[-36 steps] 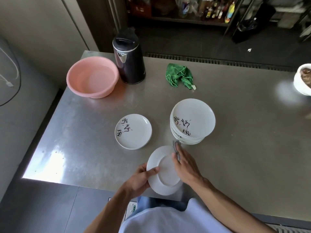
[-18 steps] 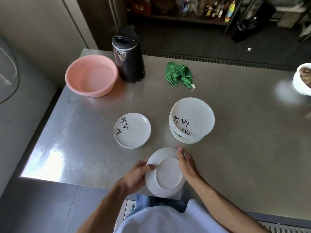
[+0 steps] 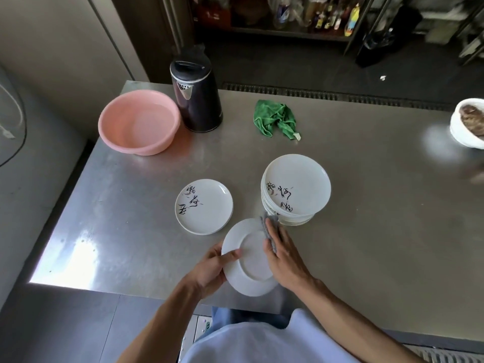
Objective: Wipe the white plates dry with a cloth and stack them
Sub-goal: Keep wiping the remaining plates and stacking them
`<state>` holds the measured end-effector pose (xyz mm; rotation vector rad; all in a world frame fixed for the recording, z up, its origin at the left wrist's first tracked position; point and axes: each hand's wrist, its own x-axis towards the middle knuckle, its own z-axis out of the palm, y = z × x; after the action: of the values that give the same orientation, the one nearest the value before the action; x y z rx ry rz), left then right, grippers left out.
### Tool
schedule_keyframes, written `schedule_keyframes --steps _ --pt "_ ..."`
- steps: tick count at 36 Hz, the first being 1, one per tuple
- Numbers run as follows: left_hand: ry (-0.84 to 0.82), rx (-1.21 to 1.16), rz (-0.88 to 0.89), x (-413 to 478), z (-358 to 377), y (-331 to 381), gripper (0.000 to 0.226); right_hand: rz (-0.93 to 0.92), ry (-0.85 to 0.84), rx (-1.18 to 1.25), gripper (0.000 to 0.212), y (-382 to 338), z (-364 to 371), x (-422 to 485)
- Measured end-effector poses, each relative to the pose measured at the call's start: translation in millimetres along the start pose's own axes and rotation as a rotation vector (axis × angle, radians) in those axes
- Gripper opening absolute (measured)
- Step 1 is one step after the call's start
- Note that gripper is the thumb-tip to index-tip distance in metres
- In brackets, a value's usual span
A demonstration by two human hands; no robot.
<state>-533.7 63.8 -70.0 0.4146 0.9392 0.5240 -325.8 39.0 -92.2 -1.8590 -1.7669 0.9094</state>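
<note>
Right hand (image 3: pixel 285 260) first: fingers (image 3: pixel 281 237) straight and pressed together, laid flat on a grey cloth (image 3: pixel 268 229), and that cloth is pressed onto the upturned plate (image 3: pixel 250 265), foot ring facing up. The cloth's top corner pokes out just short of the stack (image 3: pixel 296 189), almost touching its near-left rim.

Across the plate, the left hand (image 3: pixel 209 271) grips the rim on the side away from the stack, thumb curled over the edge and the other fingers tucked underneath. The plate is tilted and lifted at the near edge of the table (image 3: pixel 366 231), just in front of the stack and a little to its left.

Here's what matters next. The lone plate (image 3: pixel 204 206) lies left of the stack, and from the gripping fingers it sits straight ahead on the left hand's side. The stack is on the right hand's side. I'd judge the underside wipe is under way, and the left hand is nearer to set the plate down. I can't tell which pile is the dried one.

Well behind the stack, a green cloth (image 3: pixel 275 117); behind and left, a kettle (image 3: pixel 196 95) and a pink basin (image 3: pixel 138 121); far right of it, a bowl (image 3: pixel 468 124).
</note>
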Motion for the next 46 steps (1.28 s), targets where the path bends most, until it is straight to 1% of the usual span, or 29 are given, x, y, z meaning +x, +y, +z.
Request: schedule_keyframes --steps 1,4,5,6,8,10,11,13,15,17,18,20,21,22,24,27,28,29,30,31,32,34,35,36,38,41,46 --pt "-0.002 0.018 -0.002 0.2 0.6 -1.4 0.051 -0.024 0.019 -0.012 0.058 -3.5 0.2 0.2" --pt "-0.024 0.051 0.001 0.7 3.5 -5.9 0.047 -0.253 0.06 -0.131 0.054 -7.2 3.0 -2.3" --pt "-0.016 0.032 0.007 0.4 3.8 -6.7 0.046 -0.256 0.07 -0.125 0.052 -5.4 4.2 -0.6" --pt "0.006 0.001 0.018 0.4 3.6 -7.0 0.044 -0.177 0.08 -0.072 0.051 -3.3 5.0 1.0" --pt "0.073 -0.093 0.05 2.0 -0.2 -8.3 0.039 0.122 0.063 0.12 0.052 0.7 5.7 0.5" --pt "0.11 -0.188 0.085 3.6 -3.7 -8.5 0.041 0.395 -0.024 0.356 0.052 1.4 5.7 -0.3" --pt "0.108 -0.204 0.099 3.5 -3.7 -6.9 0.044 0.503 -0.022 0.476 0.051 3.0 8.2 -0.9" --pt "0.081 -0.146 0.103 1.1 -1.4 -1.6 0.048 0.654 0.057 0.66 0.052 3.3 11.2 0.8" --pt "0.045 -0.064 0.052 -2.7 0.7 4.7 0.053 0.69 0.14 0.717 0.049 4.2 13.4 4.9" --pt "0.007 -0.029 -0.002 -6.2 0.3 11.4 0.06 0.655 0.197 0.674 0.036 4.0 11.7 6.6" --pt "-0.006 -0.007 -0.016 -7.1 0.2 14.4 0.057 0.62 0.192 0.64 0.032 2.7 9.0 7.2" --pt "0.008 0.06 -0.032 -7.6 1.5 18.2 0.049 0.547 0.143 0.573 0.041 0.0 4.1 9.0" --pt "0.029 0.099 -0.038 -7.6 2.1 18.7 0.049 0.497 0.126 0.542 0.043 -2.4 2.0 10.8" --pt "0.049 0.133 -0.046 -7.3 2.5 17.9 0.05 0.432 0.127 0.499 0.04 -5.3 0.3 12.8" --pt "0.035 0.139 -0.058 -7.4 3.1 14.2 0.045 0.256 0.182 0.356 0.037 -12.6 -2.0 14.2" --pt "-0.016 0.056 -0.05 -8.2 0.3 6.2 0.041 -0.14 0.269 -0.011 0.044 -22.9 -5.8 12.0" --pt "-0.012 0.033 -0.045 -8.4 -0.5 4.8 0.042 -0.272 0.259 -0.119 0.046 -21.9 -5.8 11.3" --pt "-0.003 0.021 -0.045 -7.7 -1.1 3.7 0.045 -0.356 0.218 -0.182 0.047 -19.4 -5.1 10.3" --pt "0.006 0.021 -0.047 -7.0 -1.4 3.0 0.049 -0.373 0.161 -0.191 0.048 -16.8 -4.3 8.8" --pt "0.014 0.026 -0.049 -6.8 -1.6 2.6 0.051 -0.336 0.102 -0.155 0.049 -13.2 -3.5 7.4" --pt "0.026 0.023 -0.049 -6.8 -1.8 2.0 0.051 -0.254 0.054 -0.081 0.05 -9.7 -3.4 5.7" --pt "0.067 -0.008 -0.043 -7.3 -5.3 1.0 0.046 -0.018 -0.011 0.125 0.052 -4.0 -2.9 1.2" --pt "0.092 -0.034 -0.033 -8.3 -7.0 1.4 0.044 0.068 -0.038 0.2 0.054 -1.9 -2.5 -1.2" --pt "0.116 -0.063 -0.018 -8.9 -7.9 2.8 0.041 0.102 -0.061 0.233 0.055 -1.0 -2.6 -4.8" --pt "0.161 -0.125 0.014 -7.5 -8.5 7.1 0.038 0.044 -0.078 0.198 0.057 -1.3 -1.3 -13.0" --pt "0.22 -0.197 0.046 -0.6 -5.0 18.5 0.036 -0.116 -0.026 0.016 0.055 -5.8 2.8 -22.3" --pt "0.196 -0.278 0.064 5.9 12.7 38.1 0.032 -0.453 0.073 -0.178 0.058 -33.5 9.1 -21.5"
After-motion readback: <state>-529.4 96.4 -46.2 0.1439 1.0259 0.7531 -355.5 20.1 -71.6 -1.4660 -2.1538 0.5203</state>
